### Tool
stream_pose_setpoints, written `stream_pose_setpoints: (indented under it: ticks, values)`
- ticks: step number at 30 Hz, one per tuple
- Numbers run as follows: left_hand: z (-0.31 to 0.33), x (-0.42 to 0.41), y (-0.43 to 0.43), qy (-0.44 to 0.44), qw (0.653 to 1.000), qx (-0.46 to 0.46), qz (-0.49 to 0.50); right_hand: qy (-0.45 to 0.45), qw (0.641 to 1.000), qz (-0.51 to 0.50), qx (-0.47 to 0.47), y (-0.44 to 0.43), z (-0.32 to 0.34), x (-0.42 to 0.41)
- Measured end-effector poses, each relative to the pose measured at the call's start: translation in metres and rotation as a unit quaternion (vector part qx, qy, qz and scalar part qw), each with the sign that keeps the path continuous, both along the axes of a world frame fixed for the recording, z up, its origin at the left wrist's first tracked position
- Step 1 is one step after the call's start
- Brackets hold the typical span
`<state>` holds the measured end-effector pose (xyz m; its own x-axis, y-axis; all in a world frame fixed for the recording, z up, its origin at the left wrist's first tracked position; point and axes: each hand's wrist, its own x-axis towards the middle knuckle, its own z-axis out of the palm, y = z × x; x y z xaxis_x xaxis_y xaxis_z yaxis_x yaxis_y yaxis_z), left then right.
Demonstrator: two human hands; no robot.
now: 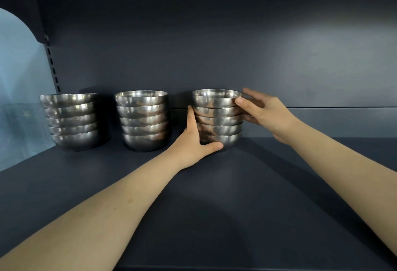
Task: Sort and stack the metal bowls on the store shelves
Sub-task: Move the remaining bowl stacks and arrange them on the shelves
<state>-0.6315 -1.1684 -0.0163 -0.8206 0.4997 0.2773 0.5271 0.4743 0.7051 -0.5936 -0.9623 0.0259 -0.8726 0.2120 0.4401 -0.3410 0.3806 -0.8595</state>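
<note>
**Both hands on the right-hand stack of bowls**

No brand, label or writing could be read anywhere on the bowls or the shelving.

Three stacks of metal bowls stood in a row toward the back of a dark shelf (214,195), all rims up, each stack rising straight from the shelf board. The left stack (72,120) and the middle stack (142,120) each showed five bowls nested and stood apart from each other, untouched. The top bowls of the left stack sat slightly tilted, their rims sloping rather than level.

The right stack (218,118), also five bowls, stood well clear of the middle one and was held between both hands. The left hand (193,139) pressed against its left side, fingers running up the stack's flank and the thumb hooked under the front of the bottom bowl where it met the shelf. The right hand (264,111) gripped from the right, thumb tip on the front wall of the top bowl just under its rim, the fingers curled around the far side of the upper bowls and partly hidden. Both hands were therefore closed on the stack, which rested on the shelf.

Behind ran the dark back panel (214,45); at far left a slotted upright (52,66) edged a pale blue wall (19,66).
</note>
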Motion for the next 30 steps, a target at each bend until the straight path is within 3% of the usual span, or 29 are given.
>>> stream_pose_setpoints:
  ticks: [4, 7, 13, 16, 22, 30]
  values:
    - [0.007, 0.006, -0.004, -0.046, 0.998, -0.029, 0.037, -0.034, 0.998, 0.009, 0.049, 0.006, 0.007, 0.013]
    - [0.024, 0.022, -0.012, -0.056, 0.994, -0.056, 0.079, -0.085, 0.977, -0.012, 0.194, 0.014, 0.019, 0.032]
    - [0.057, 0.075, -0.022, 0.024, 0.957, -0.268, 0.111, -0.19, 0.904, -0.023, 0.381, 0.031, 0.042, 0.094]
    - [0.07, 0.107, 0.005, 0.084, 0.941, -0.313, 0.094, -0.209, 0.876, -0.046, 0.431, 0.052, 0.058, 0.142]
    - [0.091, 0.194, 0.118, 0.181, 0.939, -0.289, 0.031, -0.249, 0.827, -0.128, 0.487, 0.141, 0.083, 0.271]
    - [0.096, 0.358, 0.328, 0.228, 0.933, -0.241, -0.138, -0.321, 0.768, -0.255, 0.491, 0.295, 0.09, 0.5]
